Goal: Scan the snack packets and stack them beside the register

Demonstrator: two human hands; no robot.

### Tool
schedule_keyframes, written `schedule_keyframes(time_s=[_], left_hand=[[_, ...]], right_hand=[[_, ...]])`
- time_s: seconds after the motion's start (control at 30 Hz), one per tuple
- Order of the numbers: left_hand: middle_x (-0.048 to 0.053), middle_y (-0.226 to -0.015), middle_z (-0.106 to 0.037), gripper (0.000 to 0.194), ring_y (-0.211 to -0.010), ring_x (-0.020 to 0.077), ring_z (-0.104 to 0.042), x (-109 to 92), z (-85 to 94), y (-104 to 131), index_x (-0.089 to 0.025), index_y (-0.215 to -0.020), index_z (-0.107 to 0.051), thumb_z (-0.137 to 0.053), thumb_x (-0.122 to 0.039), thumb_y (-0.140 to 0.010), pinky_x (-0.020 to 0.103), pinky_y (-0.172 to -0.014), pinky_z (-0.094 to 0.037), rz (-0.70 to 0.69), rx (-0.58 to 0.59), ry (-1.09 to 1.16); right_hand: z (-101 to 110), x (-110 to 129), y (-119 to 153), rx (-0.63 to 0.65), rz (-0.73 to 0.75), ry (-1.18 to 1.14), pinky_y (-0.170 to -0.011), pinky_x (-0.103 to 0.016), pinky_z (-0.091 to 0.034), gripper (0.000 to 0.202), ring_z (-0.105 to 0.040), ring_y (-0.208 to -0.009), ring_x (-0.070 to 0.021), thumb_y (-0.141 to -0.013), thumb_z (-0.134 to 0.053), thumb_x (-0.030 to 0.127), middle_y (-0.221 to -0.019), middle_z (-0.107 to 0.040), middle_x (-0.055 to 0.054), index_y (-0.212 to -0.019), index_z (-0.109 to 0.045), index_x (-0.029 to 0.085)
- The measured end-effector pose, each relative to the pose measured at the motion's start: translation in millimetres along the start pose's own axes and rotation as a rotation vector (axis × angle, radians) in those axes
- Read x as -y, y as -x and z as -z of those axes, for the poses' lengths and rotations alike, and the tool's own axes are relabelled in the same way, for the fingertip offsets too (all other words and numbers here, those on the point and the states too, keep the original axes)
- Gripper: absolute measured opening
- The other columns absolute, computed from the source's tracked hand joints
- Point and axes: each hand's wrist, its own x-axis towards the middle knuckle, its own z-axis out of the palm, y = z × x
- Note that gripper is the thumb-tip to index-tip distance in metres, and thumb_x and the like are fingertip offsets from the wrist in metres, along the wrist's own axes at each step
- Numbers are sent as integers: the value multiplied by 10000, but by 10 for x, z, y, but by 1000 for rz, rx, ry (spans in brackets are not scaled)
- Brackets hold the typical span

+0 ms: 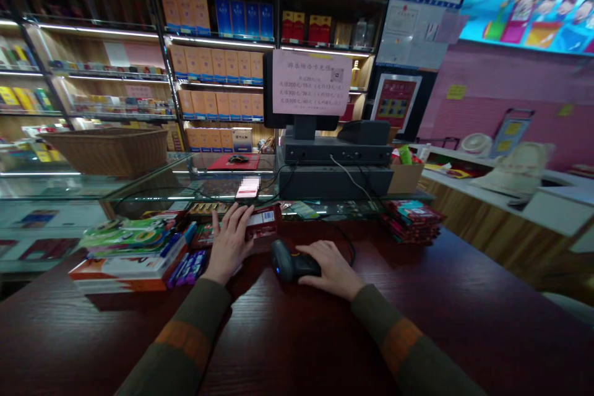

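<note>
My left hand (229, 244) reaches over the desk with fingers stretched and spread, their tips at the edge of a dark red packet (266, 221) with a white label. Whether the thumb side grips anything is hard to see. A black barcode scanner (290, 263) with a small blue light lies on the desk, and my right hand (331, 266) is closed around its handle. Just left of my left hand are purple-wrapped bars (189, 267), beside a stack of boxes with a green blister-packed toy (132, 238) on top.
Beyond the desk stand a monitor with a pink paper sign (310, 83) and a black cash drawer (334, 179). A phone (248, 187) lies on the glass counter. Red packets (413, 221) are piled at right. A wicker basket (109, 151) sits at left, before the shelves.
</note>
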Motion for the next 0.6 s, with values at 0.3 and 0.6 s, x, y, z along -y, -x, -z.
schedule_keyframes(time_s=[0.3,0.6], left_hand=[[132,-1454,-547,710,-1447,323,-386,-32,6,-25,-196,-1513,-395,-626,-206,-841,610,-1251,-36,-33,-26,1],[133,-1445,-554,735,-1442,328,-398,-103,17,-55,-224,-1544,-351,-599,-184,-853,627,-1250,-39,-92,-55,6]], right_hand=[[-9,-124,-610,-332,-409,-588,-816,-336,-516,247,-688,-851,-197,-850,-617,284,-902,-758,-54,-1053,-715,182],[169,-13,-1002,-155,-672,-912,-499,-194,-379,263,-550,-533,-87,-672,-741,119,-690,-729,6,-929,-760,172]])
